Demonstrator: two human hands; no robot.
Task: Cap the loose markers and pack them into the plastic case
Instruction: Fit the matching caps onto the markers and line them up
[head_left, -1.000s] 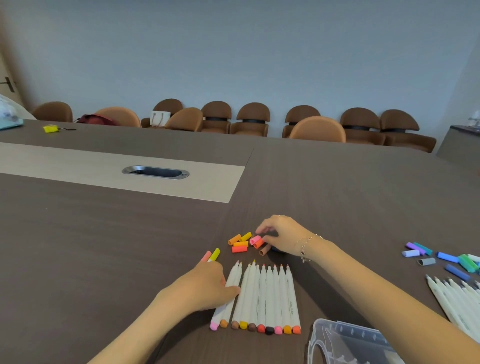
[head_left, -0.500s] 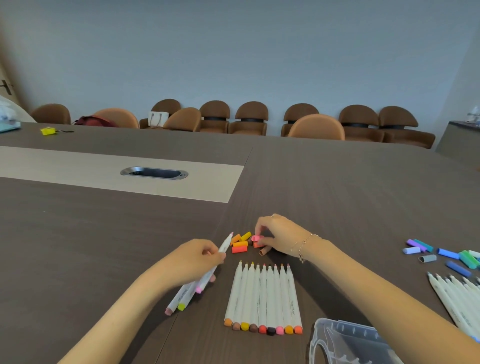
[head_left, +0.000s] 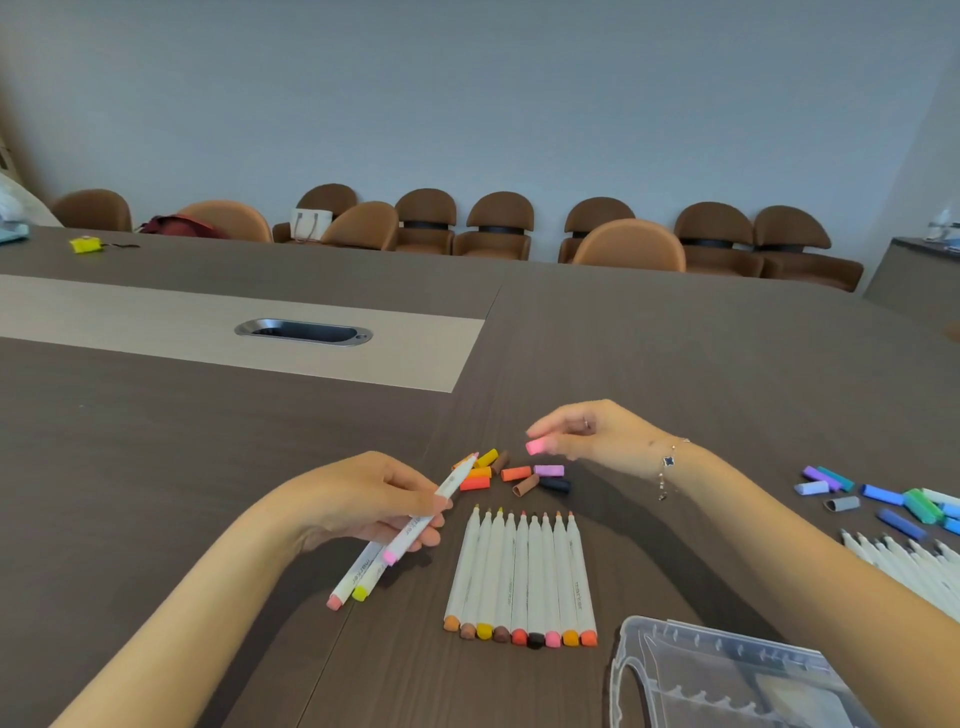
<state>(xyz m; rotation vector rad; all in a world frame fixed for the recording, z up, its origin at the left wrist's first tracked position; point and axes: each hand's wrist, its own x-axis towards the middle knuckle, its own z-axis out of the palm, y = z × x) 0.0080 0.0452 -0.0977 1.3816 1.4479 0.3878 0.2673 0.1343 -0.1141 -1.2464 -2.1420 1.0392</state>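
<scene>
Lifted since before, the right hand (head_left: 592, 434) pinches a pink cap (head_left: 535, 447) above loose caps (head_left: 519, 475); left hand (head_left: 374, 501) grips three markers (head_left: 387, 553) at nine o'clock of the bench (head_left: 156, 467) row (head_left: 522, 577).

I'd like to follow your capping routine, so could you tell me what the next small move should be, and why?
Probably bring the pink plastic cap, pinched in the right hand, onto the bare tip of the pink-ended white marker that the left hand holds pointing toward it: the colours match.
</scene>
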